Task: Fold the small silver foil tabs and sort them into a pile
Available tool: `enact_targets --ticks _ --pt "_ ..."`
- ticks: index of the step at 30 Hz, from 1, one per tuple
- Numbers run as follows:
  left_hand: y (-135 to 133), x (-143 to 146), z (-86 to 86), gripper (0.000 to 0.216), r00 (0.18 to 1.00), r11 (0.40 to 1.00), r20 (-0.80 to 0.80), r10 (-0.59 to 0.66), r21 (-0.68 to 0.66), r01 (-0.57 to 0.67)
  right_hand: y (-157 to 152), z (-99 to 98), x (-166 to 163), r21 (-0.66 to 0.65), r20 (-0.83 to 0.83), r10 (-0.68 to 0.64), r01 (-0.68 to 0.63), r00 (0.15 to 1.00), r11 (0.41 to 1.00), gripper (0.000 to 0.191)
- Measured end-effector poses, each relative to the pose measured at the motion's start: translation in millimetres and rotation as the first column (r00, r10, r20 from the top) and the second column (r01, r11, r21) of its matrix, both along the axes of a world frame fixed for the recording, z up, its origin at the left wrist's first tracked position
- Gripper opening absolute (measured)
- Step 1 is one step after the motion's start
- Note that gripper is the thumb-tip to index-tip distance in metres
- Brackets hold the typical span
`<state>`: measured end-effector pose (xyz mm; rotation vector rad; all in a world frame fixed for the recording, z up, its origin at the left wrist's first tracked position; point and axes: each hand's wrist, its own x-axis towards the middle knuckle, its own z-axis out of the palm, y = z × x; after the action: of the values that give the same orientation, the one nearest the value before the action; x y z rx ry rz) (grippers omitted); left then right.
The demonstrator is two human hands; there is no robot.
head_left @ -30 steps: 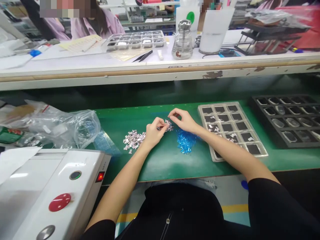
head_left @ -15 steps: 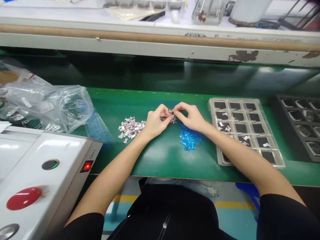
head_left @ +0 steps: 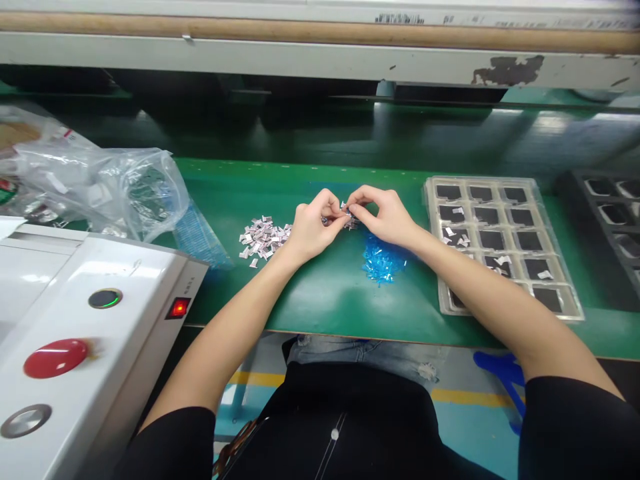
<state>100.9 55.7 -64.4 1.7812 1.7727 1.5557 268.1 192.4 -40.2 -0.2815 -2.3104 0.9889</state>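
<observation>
My left hand [head_left: 316,225] and my right hand [head_left: 384,215] meet fingertip to fingertip over the green mat, both closed in a pinch. Between them is a small pale part [head_left: 343,205], mostly covered by the fingers. Partly hidden behind the fingertips lie a few more small parts [head_left: 354,225]. Left of my left hand, a pile of small pinkish-white tab-like parts [head_left: 264,237] is spread on the mat. Just below my right hand sits a heap of small shiny blue film pieces [head_left: 383,261].
A clear compartment tray [head_left: 505,250] with dark squares and some pale parts stands right, my right forearm crossing its corner. Beyond it is a black tray [head_left: 607,233]. At left are clear plastic bags [head_left: 145,190] and a white machine [head_left: 135,320] with a red button [head_left: 56,358].
The camera view has tipped downward, so the bench and its things appear higher. Both hands stay pinched together at the same place over the mat.
</observation>
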Motion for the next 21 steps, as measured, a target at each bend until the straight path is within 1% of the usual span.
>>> enact_targets --ticks 5,8,11,13,15,17,18,19,20,21 --pt "0 0 0.4 0.029 1.0 0.999 -0.006 -0.03 0.037 0.03 2 -2.2 -2 -0.017 -0.004 0.004 -0.005 1.0 1.0 0.015" --pt "0 -2 -0.7 0.028 0.998 0.997 0.004 -0.062 0.045 0.062 3 -3.2 -1 -0.046 -0.006 0.008 -0.008 1.0 0.999 0.021" --pt "2 -5 -2.6 0.027 0.998 0.998 0.003 -0.067 0.002 0.067 9 -4.7 0 -0.053 -0.002 0.092 -0.092 0.996 0.994 0.024" --pt "5 -6 -3.9 0.028 0.998 0.998 -0.018 -0.053 -0.047 0.052 16 -5.8 -2 -0.016 -0.002 0.154 -0.154 0.988 0.988 0.021" --pt "8 -8 -5.1 0.032 0.998 0.996 -0.052 -0.035 -0.089 0.031 23 -3.6 -8 0.03 0.001 0.158 -0.158 0.988 0.987 0.017" --pt "8 -8 -5.1 0.037 0.996 0.995 -0.083 -0.016 -0.097 0.008 23 7.5 -13 0.062 0.021 0.136 -0.137 0.99 0.989 0.011" --pt "7 -9 -4.1 0.039 0.996 0.996 -0.094 0.0 -0.087 -0.008 19 17.5 -15 0.079 0.038 0.119 -0.121 0.992 0.989 0.002" --pt "4 -9 -2.1 0.042 0.994 0.997 -0.104 0.019 -0.071 -0.026 14 30.1 -15 0.108 0.076 0.093 -0.101 0.993 0.989 0.01" --pt "1 -9 0.7 0.043 0.992 0.998 -0.115 0.046 -0.046 -0.051 8 44.3 -14 0.15 0.135 0.07 -0.09 0.988 0.985 0.014" --pt "-2 -9 4.2 0.043 0.989 0.997 -0.13 0.072 -0.028 -0.077 2 58.2 -13 0.194 0.148 0.012 -0.041 0.989 0.98 0.009"
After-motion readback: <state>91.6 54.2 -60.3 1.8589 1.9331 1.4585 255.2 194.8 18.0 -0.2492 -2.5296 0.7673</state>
